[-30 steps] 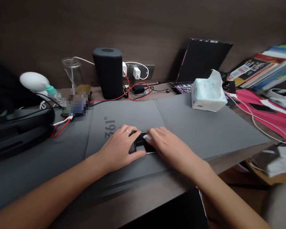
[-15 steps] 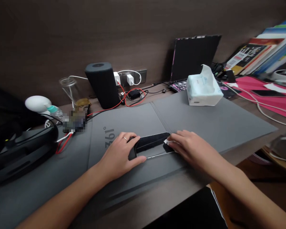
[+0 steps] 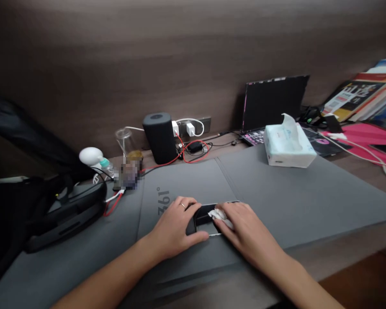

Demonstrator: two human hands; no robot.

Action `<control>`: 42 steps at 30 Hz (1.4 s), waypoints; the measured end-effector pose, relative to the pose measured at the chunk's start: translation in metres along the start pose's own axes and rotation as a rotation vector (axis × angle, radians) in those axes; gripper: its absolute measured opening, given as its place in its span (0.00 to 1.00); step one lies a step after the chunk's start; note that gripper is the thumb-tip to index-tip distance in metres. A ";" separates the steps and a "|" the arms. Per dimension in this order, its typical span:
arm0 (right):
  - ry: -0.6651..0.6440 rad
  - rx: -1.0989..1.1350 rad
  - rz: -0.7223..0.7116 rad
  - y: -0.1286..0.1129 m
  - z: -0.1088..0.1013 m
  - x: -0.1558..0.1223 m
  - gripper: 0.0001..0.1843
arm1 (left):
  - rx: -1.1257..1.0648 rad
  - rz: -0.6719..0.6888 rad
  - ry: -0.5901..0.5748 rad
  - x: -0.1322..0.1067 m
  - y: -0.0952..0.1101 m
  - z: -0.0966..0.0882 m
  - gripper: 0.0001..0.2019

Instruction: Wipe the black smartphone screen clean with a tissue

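A black phone lies screen-up on a grey mat. My left hand, with a ring on one finger, is clamped round the phone's left end, thumb along the near edge. My right hand presses a small crumpled white tissue flat against the screen with closed fingers and covers the phone's right part.
A tissue pack stands at the back right of the mat, a laptop behind it. A black speaker, chargers and red cable sit by the wall. A black bag lies left; books far right.
My right hand slid the tissue from the phone's right end back toward the left over the screen. The camera view tilted up and shifted.
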State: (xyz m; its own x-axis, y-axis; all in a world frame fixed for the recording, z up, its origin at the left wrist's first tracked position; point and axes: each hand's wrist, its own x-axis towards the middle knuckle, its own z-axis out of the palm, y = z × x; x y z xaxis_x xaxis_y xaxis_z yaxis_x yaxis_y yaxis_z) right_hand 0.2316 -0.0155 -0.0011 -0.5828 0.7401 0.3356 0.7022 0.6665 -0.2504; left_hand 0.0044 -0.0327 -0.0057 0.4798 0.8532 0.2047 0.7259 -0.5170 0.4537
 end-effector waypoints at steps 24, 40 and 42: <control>0.210 0.091 -0.049 0.006 0.013 -0.023 0.13 | -0.029 0.000 -0.003 0.002 0.000 -0.003 0.25; 0.209 0.187 0.032 0.001 0.004 -0.023 0.09 | -0.021 0.014 -0.004 -0.001 -0.003 -0.001 0.24; 0.177 0.179 0.031 -0.004 0.004 -0.019 0.07 | -0.021 0.020 -0.001 -0.001 -0.003 -0.001 0.24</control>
State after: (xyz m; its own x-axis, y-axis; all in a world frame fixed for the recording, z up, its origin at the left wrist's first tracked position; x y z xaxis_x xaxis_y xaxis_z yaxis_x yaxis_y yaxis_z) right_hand 0.2384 -0.0319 -0.0100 -0.4705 0.7437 0.4750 0.6258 0.6607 -0.4145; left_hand 0.0010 -0.0319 -0.0067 0.4944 0.8428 0.2128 0.7059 -0.5322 0.4674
